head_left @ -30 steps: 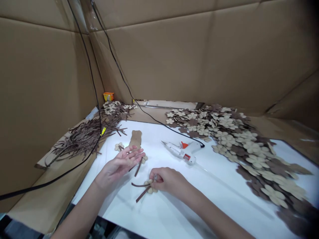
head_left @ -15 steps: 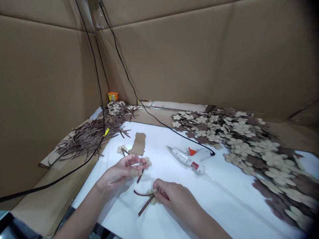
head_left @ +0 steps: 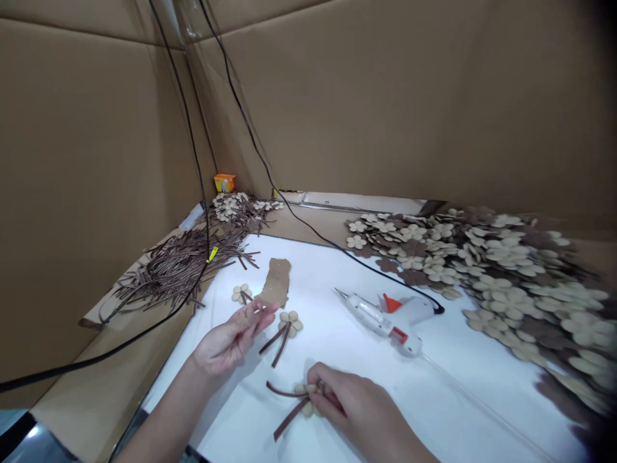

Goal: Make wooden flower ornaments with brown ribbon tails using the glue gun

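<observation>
The glue gun (head_left: pixel 380 318) lies on its side on the white board (head_left: pixel 318 283), its nozzle pointing left. Toward the wearer from it, the right hand (head_left: pixel 344 399) has thumb and fingers clamped on a small beige flower (head_left: pixel 306 407), from which two brown strips (head_left: pixel 291 418) stick out to the left. The left hand (head_left: pixel 236 341), left of the glue gun, is held open, its fingers loosely bent, near a second beige flower (head_left: pixel 290 325) with two strips of its own.

The board's far edge runs behind the glue gun, and its left edge passes under the left forearm. Bare white surface gives room between the glue gun and the right hand (a wide stretch), and also between the nozzle and the second flower.

Counted: one glue gun, with one clear glue stick (head_left: pixel 482 402) trailing from its rear; three stemmed flowers, the third flower (head_left: pixel 241 294) far left of the gun (its strips are partly hidden, so I cannot count them); one cardboard scrap (head_left: pixel 277 283), left of the gun; one strip heap (head_left: pixel 178 267), farther left; one large flower-shape heap (head_left: pixel 482 257), to its right and behind; one orange box (head_left: pixel 224 183), far behind left; two black cables (head_left: pixel 245 122).
</observation>
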Demonstrator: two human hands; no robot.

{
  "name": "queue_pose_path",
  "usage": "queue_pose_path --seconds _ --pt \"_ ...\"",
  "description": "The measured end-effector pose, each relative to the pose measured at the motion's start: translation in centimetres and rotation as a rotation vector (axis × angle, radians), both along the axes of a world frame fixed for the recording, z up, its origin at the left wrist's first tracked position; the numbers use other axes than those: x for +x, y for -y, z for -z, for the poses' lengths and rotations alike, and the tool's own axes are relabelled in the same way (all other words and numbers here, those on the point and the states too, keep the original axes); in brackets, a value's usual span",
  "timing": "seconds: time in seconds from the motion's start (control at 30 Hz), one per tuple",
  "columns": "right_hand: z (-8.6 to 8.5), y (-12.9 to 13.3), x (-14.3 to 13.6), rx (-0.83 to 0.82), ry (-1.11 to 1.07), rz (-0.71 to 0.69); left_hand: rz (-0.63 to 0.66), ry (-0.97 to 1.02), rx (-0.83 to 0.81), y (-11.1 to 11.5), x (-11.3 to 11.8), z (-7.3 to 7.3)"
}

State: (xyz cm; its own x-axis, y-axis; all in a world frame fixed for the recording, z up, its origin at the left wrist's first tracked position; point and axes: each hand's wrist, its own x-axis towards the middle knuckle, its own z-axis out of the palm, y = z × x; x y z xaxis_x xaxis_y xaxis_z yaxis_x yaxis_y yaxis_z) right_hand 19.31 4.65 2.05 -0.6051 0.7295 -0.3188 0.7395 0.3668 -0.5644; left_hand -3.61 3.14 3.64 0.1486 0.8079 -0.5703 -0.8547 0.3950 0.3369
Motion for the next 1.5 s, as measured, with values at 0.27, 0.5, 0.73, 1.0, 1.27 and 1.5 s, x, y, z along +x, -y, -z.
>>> queue_pose_path --seconds 0.27,0.5,0.73,1.0,1.27,1.5 --pt "-0.4 -0.1 0.0 -0.019 0.003 0.002 -0.117 0.054 -0.174 -0.2 0.4 -0.9" --pt "-0.4 -0.1 0.1 0.008 -0.021 -0.023 -0.068 -0.038 0.016 -0.2 0.6 -0.1" --pt "-0.5 -0.1 0.0 0.010 0.001 -0.041 0.000 0.076 0.181 0.0 0.7 0.2" --pt "-0.2 -0.1 0.2 0.001 0.012 -0.041 -0.020 0.243 0.223 0.0 0.4 0.1" --pt "-0.2 0.0 0.1 -0.011 0.015 -0.012 -0.111 0.253 0.151 -0.1 0.3 0.0" --pt "-0.2 0.0 0.1 -0.025 0.005 0.004 -0.271 0.256 -0.100 -0.2 0.9 -0.8"
